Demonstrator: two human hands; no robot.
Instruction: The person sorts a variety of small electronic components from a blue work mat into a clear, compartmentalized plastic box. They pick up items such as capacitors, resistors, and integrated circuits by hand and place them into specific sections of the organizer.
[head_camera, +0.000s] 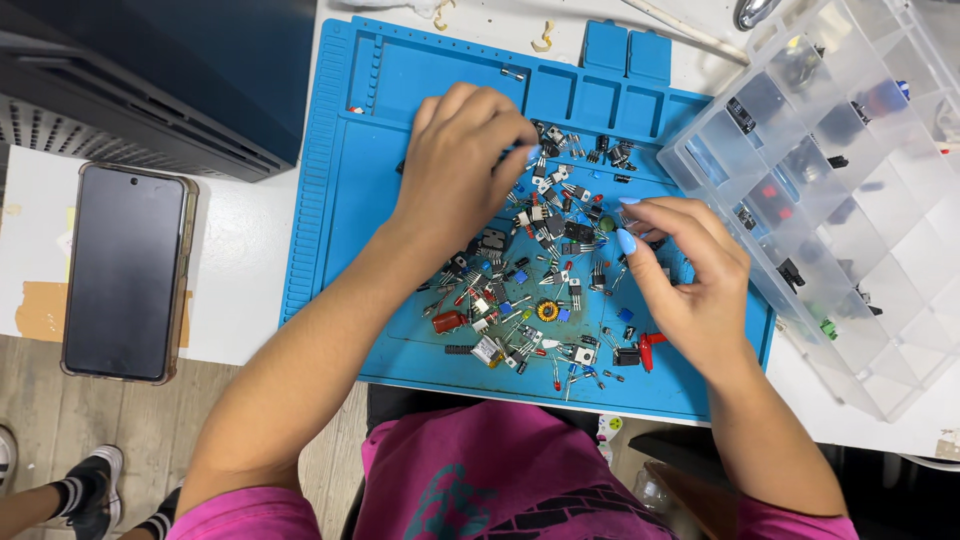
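Both hands (575, 210), fingers curled, pick among small electronic parts (545, 270).

small electronic components (545, 270), scattered, on blue mat (370, 200)

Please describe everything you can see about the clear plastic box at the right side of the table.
The clear plastic box is a see-through organiser divided into many small square compartments. It lies flat and open on the white table, turned at an angle, its near-left edge overlapping the blue mat. Most compartments look bare; several hold one or a few small electronic parts, black, red, green or blue. Neither hand touches it; the right hand is nearest.
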